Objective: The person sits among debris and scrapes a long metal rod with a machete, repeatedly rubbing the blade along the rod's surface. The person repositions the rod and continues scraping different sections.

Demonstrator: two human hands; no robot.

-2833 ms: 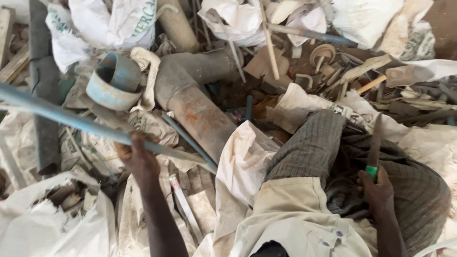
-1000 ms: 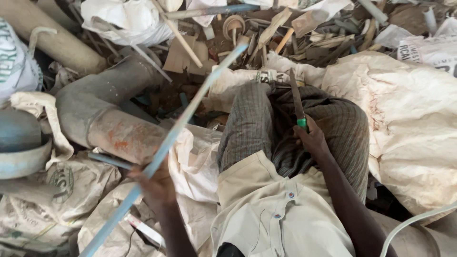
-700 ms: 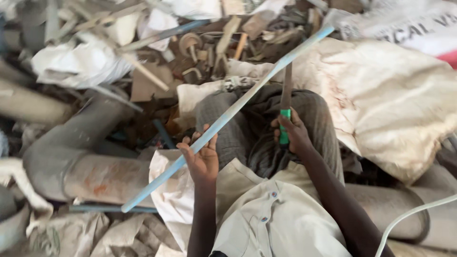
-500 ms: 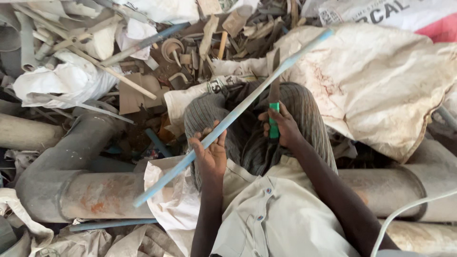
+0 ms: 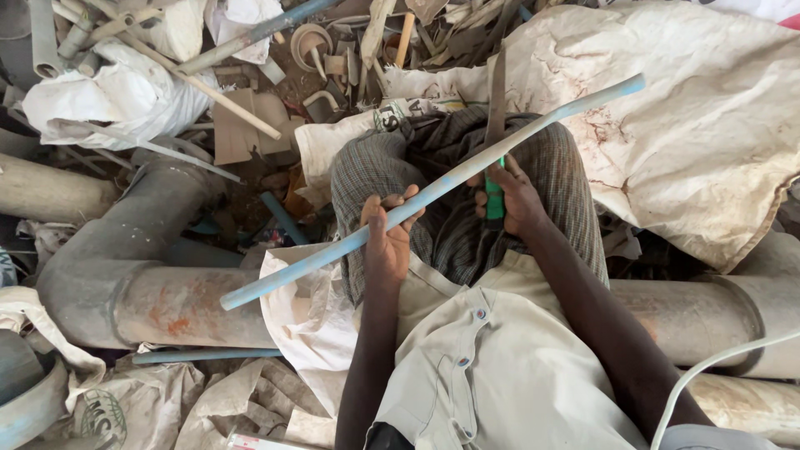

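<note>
**Blue pipe across the lap, saw in the other hand**

Left hand point(image 5: 387, 242) has its fingers curled round the blue pipe point(image 5: 433, 193), which slants over the knees from low left to upper right. Right hand point(image 5: 512, 198) is clenched on the green handle of a saw point(image 5: 497, 108), blade pointing up behind the pipe. A stained white sack point(image 5: 692, 142) lies right of the pipe, and a big grey elbow pipe point(image 5: 142, 275) left of it, with scrap above.
</note>
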